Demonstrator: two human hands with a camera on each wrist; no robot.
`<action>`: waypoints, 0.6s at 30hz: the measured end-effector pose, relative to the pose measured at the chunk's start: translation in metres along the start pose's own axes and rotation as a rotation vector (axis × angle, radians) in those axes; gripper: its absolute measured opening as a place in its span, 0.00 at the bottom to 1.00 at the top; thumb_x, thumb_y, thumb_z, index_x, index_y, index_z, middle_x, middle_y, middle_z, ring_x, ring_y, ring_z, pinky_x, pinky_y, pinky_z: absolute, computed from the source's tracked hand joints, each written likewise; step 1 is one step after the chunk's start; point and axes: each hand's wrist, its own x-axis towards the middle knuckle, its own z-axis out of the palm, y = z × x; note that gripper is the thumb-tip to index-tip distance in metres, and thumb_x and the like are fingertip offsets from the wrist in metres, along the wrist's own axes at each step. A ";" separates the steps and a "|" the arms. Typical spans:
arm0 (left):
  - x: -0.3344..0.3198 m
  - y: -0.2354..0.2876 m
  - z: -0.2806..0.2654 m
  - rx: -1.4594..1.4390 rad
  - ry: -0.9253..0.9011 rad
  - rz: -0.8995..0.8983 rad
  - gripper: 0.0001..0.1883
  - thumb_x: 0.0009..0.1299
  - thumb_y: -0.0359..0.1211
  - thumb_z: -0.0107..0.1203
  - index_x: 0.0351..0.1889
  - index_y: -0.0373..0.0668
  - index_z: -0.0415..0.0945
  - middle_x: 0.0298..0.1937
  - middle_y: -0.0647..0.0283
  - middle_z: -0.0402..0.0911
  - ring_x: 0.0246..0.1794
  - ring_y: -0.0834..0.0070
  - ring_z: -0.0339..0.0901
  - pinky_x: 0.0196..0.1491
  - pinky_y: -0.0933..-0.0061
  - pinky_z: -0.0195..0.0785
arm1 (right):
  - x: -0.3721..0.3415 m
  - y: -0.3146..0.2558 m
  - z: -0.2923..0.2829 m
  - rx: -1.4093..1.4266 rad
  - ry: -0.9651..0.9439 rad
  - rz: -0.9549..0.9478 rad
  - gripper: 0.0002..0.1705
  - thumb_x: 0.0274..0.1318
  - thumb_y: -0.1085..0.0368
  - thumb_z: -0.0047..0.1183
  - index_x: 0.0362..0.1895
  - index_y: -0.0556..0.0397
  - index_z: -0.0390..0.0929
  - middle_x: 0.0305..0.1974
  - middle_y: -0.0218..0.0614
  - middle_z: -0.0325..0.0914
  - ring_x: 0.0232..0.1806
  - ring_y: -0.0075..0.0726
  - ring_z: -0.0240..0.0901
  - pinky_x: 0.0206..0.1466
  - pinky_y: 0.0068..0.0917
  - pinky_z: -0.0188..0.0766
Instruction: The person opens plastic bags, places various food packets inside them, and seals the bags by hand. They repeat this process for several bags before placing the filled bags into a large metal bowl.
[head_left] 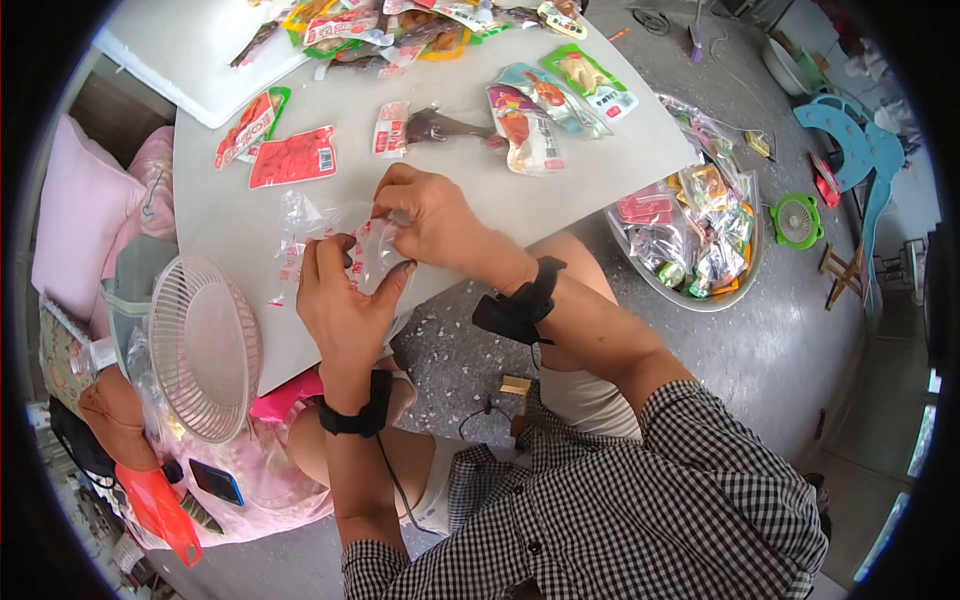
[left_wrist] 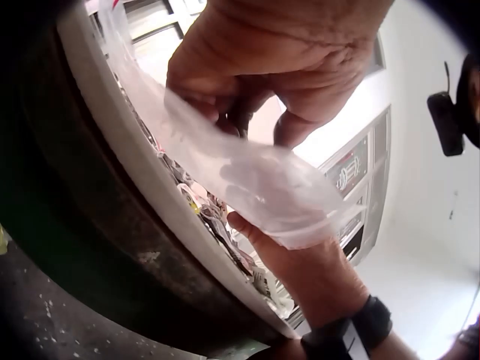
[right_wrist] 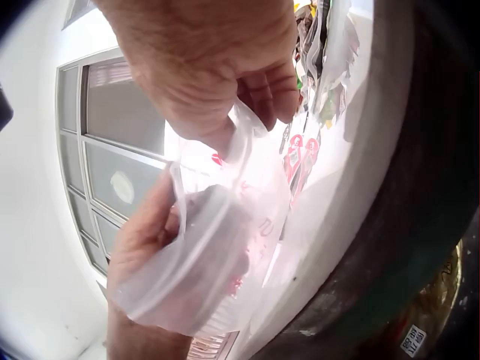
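Note:
A clear plastic bag with red print (head_left: 296, 240) lies at the near part of the pale table, between both hands. My left hand (head_left: 345, 305) is at its near side; in the right wrist view the left fingers (right_wrist: 154, 217) curl at the bag's edge, partly behind the film. My right hand (head_left: 440, 222) pinches the bag's upper edge between thumb and fingers, seen also in the right wrist view (right_wrist: 225, 82). The bag's mouth (right_wrist: 180, 247) hangs loose and slightly apart between the hands. In the left wrist view the film (left_wrist: 262, 187) stretches across both hands.
Beyond the hands lie a red packet (head_left: 292, 157), a dark packed drumstick (head_left: 445, 128) and several other packets, with a pile (head_left: 400, 30) at the back. A pink basket (head_left: 205, 350) stands left. A metal basin of packets (head_left: 690, 302) sits right, below the table.

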 end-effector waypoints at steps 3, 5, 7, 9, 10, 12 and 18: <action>-0.006 0.000 0.006 0.153 -0.058 0.052 0.20 0.48 0.30 0.63 0.39 0.37 0.70 0.36 0.52 0.72 0.36 0.51 0.72 0.35 0.56 0.67 | 0.001 -0.003 -0.001 -0.068 -0.030 0.042 0.09 0.36 0.75 0.57 0.28 0.54 0.78 0.33 0.37 0.75 0.33 0.46 0.75 0.36 0.35 0.72; -0.009 0.003 0.006 0.224 -0.090 0.059 0.18 0.51 0.28 0.59 0.40 0.36 0.71 0.36 0.52 0.72 0.37 0.52 0.72 0.35 0.56 0.66 | 0.001 -0.002 0.000 -0.053 -0.024 0.042 0.09 0.35 0.75 0.57 0.28 0.54 0.78 0.33 0.37 0.75 0.33 0.47 0.75 0.36 0.35 0.72; -0.011 0.012 0.001 0.259 -0.146 0.026 0.16 0.52 0.26 0.56 0.41 0.36 0.71 0.37 0.51 0.72 0.38 0.51 0.72 0.35 0.56 0.67 | 0.001 -0.002 0.001 -0.071 0.006 0.024 0.10 0.35 0.75 0.57 0.29 0.53 0.78 0.33 0.37 0.75 0.33 0.47 0.75 0.36 0.36 0.71; -0.016 0.017 -0.004 0.285 -0.142 0.021 0.15 0.54 0.24 0.54 0.40 0.36 0.72 0.36 0.52 0.72 0.37 0.51 0.72 0.34 0.56 0.66 | 0.002 0.001 0.003 -0.075 0.042 -0.002 0.11 0.35 0.76 0.56 0.30 0.53 0.79 0.33 0.37 0.75 0.33 0.47 0.75 0.37 0.36 0.71; -0.017 0.018 -0.005 0.297 -0.139 0.018 0.14 0.54 0.24 0.52 0.40 0.36 0.73 0.35 0.52 0.72 0.36 0.51 0.72 0.34 0.57 0.66 | 0.003 0.004 0.003 -0.072 0.063 -0.019 0.12 0.36 0.77 0.55 0.31 0.53 0.79 0.33 0.38 0.75 0.33 0.48 0.74 0.37 0.36 0.71; -0.019 0.014 -0.006 0.285 -0.156 -0.019 0.12 0.56 0.23 0.52 0.39 0.36 0.74 0.33 0.52 0.73 0.32 0.52 0.73 0.32 0.57 0.66 | 0.004 0.007 0.002 -0.082 0.080 -0.042 0.13 0.37 0.77 0.54 0.32 0.53 0.79 0.33 0.38 0.75 0.33 0.48 0.74 0.37 0.37 0.71; -0.022 -0.001 0.002 0.220 -0.116 -0.020 0.07 0.60 0.25 0.53 0.36 0.37 0.76 0.28 0.53 0.77 0.22 0.54 0.75 0.26 0.58 0.66 | 0.007 0.008 0.005 -0.112 0.036 -0.036 0.12 0.37 0.77 0.53 0.32 0.55 0.79 0.31 0.39 0.76 0.34 0.49 0.74 0.37 0.39 0.71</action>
